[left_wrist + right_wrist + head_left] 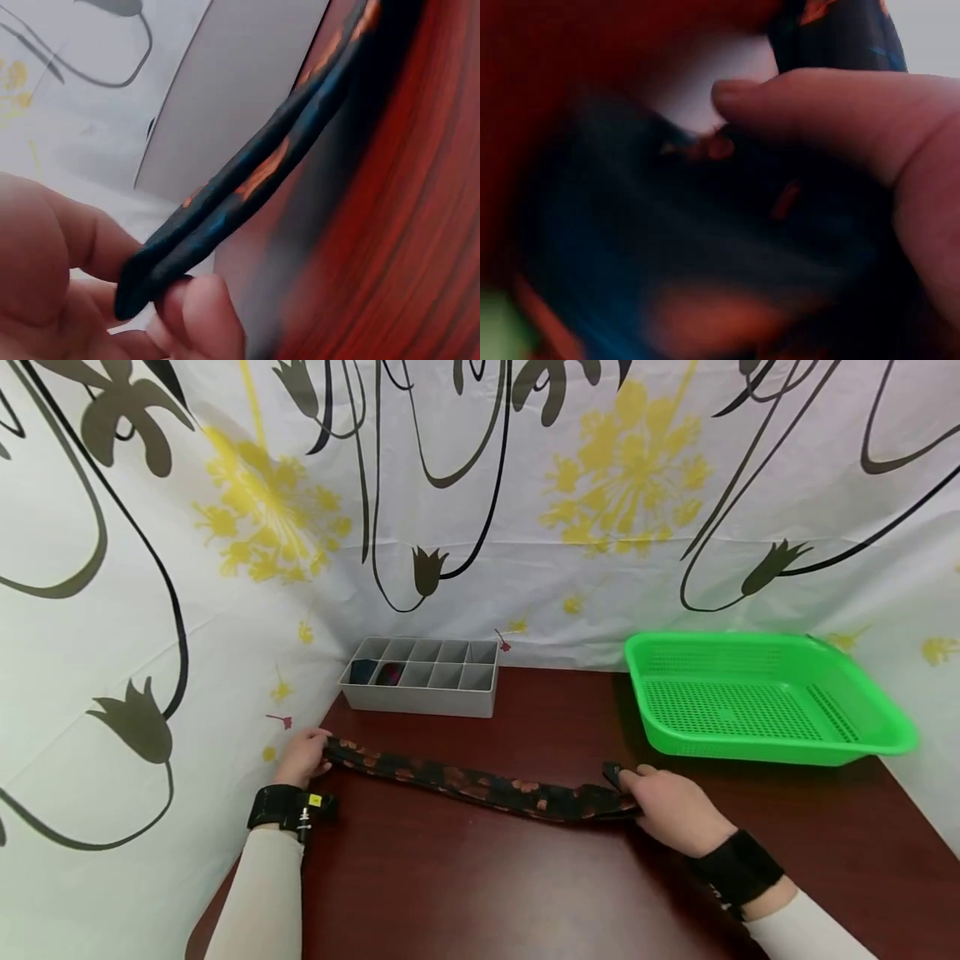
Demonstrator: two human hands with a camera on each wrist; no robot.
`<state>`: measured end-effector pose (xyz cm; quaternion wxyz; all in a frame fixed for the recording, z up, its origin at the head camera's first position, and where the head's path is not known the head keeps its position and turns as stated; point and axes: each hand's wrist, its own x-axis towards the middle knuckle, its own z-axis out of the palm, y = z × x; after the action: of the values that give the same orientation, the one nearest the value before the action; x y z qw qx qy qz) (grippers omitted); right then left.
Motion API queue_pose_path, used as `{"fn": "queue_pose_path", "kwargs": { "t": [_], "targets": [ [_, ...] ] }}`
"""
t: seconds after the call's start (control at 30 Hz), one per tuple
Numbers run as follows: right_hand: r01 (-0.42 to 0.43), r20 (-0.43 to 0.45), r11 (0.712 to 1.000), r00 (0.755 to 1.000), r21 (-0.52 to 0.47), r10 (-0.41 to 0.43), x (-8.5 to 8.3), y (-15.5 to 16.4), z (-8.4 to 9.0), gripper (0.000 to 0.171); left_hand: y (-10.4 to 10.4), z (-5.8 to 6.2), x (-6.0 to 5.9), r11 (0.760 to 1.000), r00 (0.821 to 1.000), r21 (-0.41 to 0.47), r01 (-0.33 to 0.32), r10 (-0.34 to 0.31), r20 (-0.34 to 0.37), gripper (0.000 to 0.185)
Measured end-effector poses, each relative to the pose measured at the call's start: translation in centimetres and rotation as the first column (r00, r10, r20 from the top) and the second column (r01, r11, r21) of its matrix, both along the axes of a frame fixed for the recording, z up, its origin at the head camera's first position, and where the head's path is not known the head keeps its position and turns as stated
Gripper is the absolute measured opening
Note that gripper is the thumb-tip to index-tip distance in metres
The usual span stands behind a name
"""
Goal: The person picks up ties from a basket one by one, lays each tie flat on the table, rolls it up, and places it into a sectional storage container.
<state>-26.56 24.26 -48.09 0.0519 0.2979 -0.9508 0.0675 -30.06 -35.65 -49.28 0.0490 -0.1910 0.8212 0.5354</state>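
Note:
A long, dark cloth strip (465, 781) with orange-red flowers, folded lengthwise, stretches between my two hands above the brown table. My left hand (303, 756) pinches its far left end between thumb and fingers. In the left wrist view, two layers of the cloth strip (247, 172) run up from those fingertips (206, 307). My right hand (675, 810) grips the wider right end, and a short dark piece pokes up by the thumb. The right wrist view is blurred; there the thumb (802, 105) lies over the cloth, and the other fingers are hidden.
A grey divided organizer (420, 700) stands at the back left, with a dark teal item (363, 672) and a dark red item (390, 674) in two compartments. A green plastic basket (750, 747) sits at the back right. Patterned white curtain (495, 585) surrounds the table (465, 893).

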Motion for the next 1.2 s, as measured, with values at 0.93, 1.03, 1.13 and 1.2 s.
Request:
{"fn": "queue_pose_path", "kwargs": {
  "t": [0.93, 1.03, 1.13, 1.2],
  "targets": [
    [-0.14, 0.406, 0.883, 0.849, -0.447, 0.339, -3.3, 4.4, -1.4, 0.019, -2.3, -1.6, -0.5, 0.968, 0.998, 0.246, 0.045, -0.032, -0.056, 0.05],
    [-0.189, 0.425, 0.832, 0.788, -0.521, 0.445, -3.5, 4.5, -1.4, 0.019, -2.3, -1.7, -0.6, 0.968, 0.998, 0.248, 0.034, -0.019, -0.061, 0.051],
    [-0.192, 0.45, 0.738, 0.685, -0.646, 0.572, -3.9, 4.9, -1.5, 0.018, -2.3, -1.9, -0.6, 0.966, 0.998, 0.256, 0.021, -0.003, -0.07, 0.047],
    [-0.166, 0.451, 0.681, 0.636, -0.713, 0.626, -4.2, 5.1, -1.6, 0.018, -2.3, -2.0, -0.6, 0.961, 0.997, 0.275, 0.009, 0.013, -0.076, 0.038]
  ]
}}
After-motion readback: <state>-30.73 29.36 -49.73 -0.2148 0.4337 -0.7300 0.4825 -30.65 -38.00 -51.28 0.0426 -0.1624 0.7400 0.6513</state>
